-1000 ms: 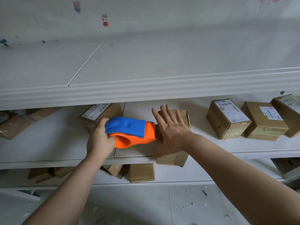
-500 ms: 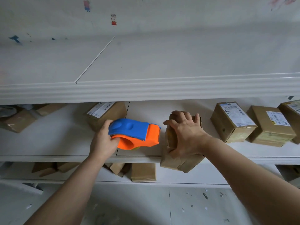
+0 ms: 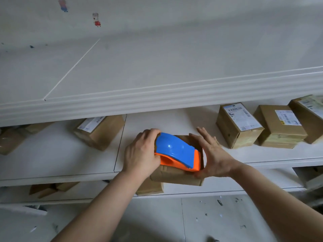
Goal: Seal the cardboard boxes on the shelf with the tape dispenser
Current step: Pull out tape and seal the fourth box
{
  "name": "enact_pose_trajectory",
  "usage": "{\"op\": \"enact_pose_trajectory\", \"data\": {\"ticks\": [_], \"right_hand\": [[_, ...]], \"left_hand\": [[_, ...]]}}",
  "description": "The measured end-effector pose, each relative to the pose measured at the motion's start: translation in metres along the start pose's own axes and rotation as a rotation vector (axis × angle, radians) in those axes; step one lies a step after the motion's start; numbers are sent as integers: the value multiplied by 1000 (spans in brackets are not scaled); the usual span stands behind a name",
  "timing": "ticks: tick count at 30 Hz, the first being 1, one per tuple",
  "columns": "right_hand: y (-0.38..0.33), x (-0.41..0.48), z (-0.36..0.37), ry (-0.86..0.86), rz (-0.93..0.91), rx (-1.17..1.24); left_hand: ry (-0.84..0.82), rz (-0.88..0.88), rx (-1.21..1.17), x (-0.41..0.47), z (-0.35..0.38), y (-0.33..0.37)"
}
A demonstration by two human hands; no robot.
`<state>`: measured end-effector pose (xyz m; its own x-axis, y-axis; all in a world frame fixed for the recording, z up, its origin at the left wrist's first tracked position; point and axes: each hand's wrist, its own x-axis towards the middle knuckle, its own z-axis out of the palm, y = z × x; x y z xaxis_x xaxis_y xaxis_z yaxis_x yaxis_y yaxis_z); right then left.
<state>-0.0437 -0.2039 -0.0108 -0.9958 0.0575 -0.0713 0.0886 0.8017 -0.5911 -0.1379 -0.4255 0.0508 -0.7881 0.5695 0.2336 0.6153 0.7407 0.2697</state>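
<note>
The blue and orange tape dispenser [image 3: 177,152] sits on a cardboard box [image 3: 174,176] at the shelf [image 3: 57,165] edge and hides most of its top. The left hand [image 3: 139,154] is wrapped tight around the dispenser; the right hand [image 3: 212,154], fingers spread, presses the box's side. Three labelled boxes [image 3: 238,124] stand to the right, the last cut off.

Under the tape dispenser [image 3: 177,152] and between the left hand [image 3: 141,154] and the right hand [image 3: 212,155], the cardboard box [image 3: 176,177] shows only its front face and a strip of its top; its seam is covered. Far to the right of the right hand, the outermost box [image 3: 310,117] is cut by the edge and its label is blurred. Far left of the left hand, a box [image 3: 9,141] is also cropped. Below both hands, the boxes on the lower shelf [image 3: 150,187] are mostly hidden.
</note>
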Motion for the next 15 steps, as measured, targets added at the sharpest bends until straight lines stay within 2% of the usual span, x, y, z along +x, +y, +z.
{"op": "enact_pose_trajectory", "data": {"ticks": [8,15], "right_hand": [[10,1,20,50,32,26],[10,1,15,37,29,-78]], "left_hand": [[-26,-80,-31,16,-1,-15],[62,-360,-93,17,-37,-118]]}}
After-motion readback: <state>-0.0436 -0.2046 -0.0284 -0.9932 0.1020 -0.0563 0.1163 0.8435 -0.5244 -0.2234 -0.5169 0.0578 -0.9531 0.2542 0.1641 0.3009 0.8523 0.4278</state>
